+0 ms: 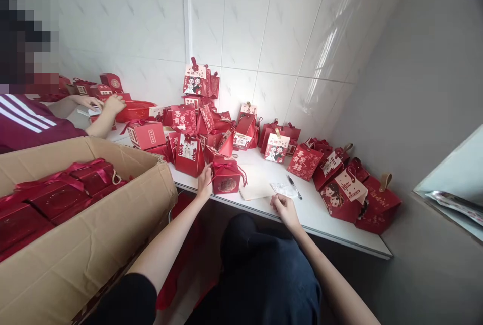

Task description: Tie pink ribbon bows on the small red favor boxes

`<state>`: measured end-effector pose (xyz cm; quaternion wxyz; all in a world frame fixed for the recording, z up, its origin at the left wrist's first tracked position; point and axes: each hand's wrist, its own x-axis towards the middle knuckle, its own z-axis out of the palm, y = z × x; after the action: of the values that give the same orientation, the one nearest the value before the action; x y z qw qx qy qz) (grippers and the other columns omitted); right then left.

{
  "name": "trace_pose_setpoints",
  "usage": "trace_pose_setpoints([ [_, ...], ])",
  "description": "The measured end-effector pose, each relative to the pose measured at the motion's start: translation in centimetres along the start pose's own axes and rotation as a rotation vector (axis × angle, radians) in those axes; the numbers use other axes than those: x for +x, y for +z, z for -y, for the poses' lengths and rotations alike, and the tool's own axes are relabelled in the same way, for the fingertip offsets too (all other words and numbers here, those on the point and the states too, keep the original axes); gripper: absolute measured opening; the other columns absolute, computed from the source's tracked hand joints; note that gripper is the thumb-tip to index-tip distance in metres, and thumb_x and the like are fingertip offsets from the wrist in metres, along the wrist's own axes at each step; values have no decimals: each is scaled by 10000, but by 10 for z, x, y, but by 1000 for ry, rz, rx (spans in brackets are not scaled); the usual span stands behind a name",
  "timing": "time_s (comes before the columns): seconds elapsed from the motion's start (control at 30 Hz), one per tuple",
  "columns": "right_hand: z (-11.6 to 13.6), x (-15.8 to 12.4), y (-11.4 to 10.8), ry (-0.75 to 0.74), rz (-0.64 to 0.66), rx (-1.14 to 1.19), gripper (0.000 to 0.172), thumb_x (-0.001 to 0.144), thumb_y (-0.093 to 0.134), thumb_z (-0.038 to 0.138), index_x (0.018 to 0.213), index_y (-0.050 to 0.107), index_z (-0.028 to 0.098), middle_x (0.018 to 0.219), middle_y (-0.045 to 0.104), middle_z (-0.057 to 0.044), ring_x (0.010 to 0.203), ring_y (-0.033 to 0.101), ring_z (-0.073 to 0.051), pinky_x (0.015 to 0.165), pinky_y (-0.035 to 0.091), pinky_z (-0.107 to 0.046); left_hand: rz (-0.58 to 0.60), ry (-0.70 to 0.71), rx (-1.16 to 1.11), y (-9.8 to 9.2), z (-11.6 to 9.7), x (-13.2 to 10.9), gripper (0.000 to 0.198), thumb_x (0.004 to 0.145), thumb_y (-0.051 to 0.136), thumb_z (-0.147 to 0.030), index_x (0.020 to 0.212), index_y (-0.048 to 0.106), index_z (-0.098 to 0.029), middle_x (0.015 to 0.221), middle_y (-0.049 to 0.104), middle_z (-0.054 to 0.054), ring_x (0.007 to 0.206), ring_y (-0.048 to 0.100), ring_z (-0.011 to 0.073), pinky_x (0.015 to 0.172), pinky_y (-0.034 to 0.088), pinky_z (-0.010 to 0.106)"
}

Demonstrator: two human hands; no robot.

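Observation:
My left hand is closed against the left side of a small red gift box with a ribbon and cord, at the table's front edge. My right hand rests at the edge with its fingers curled; whatever may be inside them is hidden. Just beyond it lie a cream notebook, a printed slip of paper and a black pen. Left of the ribboned box stands a red box with a white double-happiness label.
An open cardboard carton full of red boxes fills the left foreground. More red gift boxes are piled against the tiled wall, and others line the table's right end. A co-worker's hands work beside a red basin.

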<state>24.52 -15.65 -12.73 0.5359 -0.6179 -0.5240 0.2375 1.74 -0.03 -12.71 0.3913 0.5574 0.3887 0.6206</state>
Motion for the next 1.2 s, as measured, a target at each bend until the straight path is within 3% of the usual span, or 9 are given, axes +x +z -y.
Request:
trace_pose_setpoints([
  [0.2,-4,6,-1,7,92,-37,472,765,456,574,547,491,157,469,404,15,428,362,-108,427,274,-236,21,-21,-206,-9,15,5,458,846,348,-478,1178,477,-190,1208,586,116,1130,554,208,951,451,361],
  [0.33,11,22,-3,-1,150,-51,426,800,461,531,613,535,155,534,494,-12,502,466,-138,505,389,-261,36,-52,-238,-16,12,7,423,801,473,-455,1141,502,-206,1240,564,97,1174,517,208,1020,394,369],
  [0.4,29,31,5,-122,150,-139,339,833,478,463,680,539,167,611,533,-18,565,509,-145,553,425,-262,92,-57,-240,-17,4,8,381,765,545,-416,1077,555,-198,1230,569,86,1198,492,217,1053,357,360],
  [0.53,70,44,42,-551,283,-333,129,885,489,280,925,555,176,813,566,-41,712,550,-146,656,466,-261,222,-21,-193,-13,-11,13,307,763,562,-363,1011,602,-187,1211,574,77,1212,469,233,1058,343,349],
  [0.67,88,56,86,-882,346,-635,327,888,502,266,1186,481,134,861,555,-74,734,559,-189,645,468,-310,271,-25,-33,-9,-15,19,301,781,550,-352,1033,595,-193,1172,581,71,1183,480,241,1002,392,335],
  [0.77,86,64,104,-991,262,-775,255,903,476,257,1107,537,118,754,542,-51,641,525,-188,570,402,-308,273,-34,-12,-7,-10,20,311,779,557,-345,1056,576,-204,1191,561,62,1160,490,238,986,405,328],
  [0.93,74,67,101,-1003,238,-613,214,923,397,144,836,592,141,664,500,-24,579,444,-140,543,339,-273,265,-42,-33,-5,-8,17,289,791,532,-324,1052,566,-203,1214,541,64,1162,484,243,975,413,330],
  [1.07,70,63,90,-967,258,-505,208,922,418,161,875,621,160,804,548,-57,726,514,-139,614,413,-240,343,-130,-24,-9,-21,23,326,749,563,-289,1067,571,-219,1222,540,57,1168,486,254,965,424,326],
  [1.2,72,61,87,-921,280,-421,185,922,443,169,916,628,161,816,589,-43,728,544,-126,646,440,-234,466,-77,97,-10,-39,33,225,766,538,-281,958,648,-241,1265,507,35,1225,434,262,1043,352,341],
])
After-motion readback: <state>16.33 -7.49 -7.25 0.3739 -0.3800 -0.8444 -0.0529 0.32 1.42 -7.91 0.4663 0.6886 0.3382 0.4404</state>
